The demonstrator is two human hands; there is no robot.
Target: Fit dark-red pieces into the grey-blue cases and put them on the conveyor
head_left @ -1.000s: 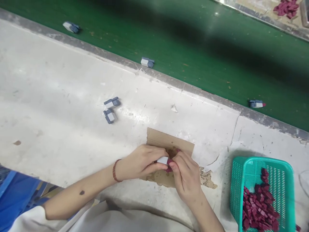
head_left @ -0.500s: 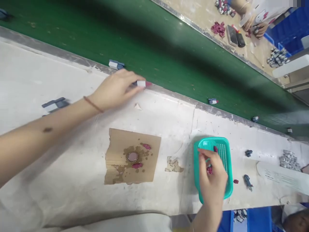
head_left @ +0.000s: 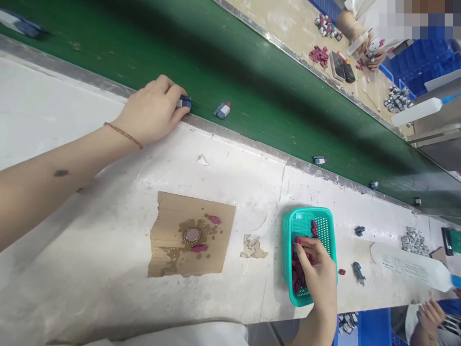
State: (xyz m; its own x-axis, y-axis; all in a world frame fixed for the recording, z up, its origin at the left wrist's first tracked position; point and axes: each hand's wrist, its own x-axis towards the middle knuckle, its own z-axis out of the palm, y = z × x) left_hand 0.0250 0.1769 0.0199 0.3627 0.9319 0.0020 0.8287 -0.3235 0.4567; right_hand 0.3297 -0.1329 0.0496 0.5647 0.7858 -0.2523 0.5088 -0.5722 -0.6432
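Here the left hand (head_left: 153,109) reaches to the table's far edge, where the white top meets the green belt (head_left: 273,86), fingers pinched on a small blue-grey part (head_left: 185,102) at its fingertips (another lies just right of it on the belt). The right hand (head_left: 317,276) digs, loosely curled, among maroon pieces (head_left: 297,274) in the teal basket (head_left: 306,218) near the front edge

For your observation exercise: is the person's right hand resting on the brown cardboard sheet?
No. The right hand reaches into the teal plastic basket of dark red pieces, apart from the brown cardboard sheet.
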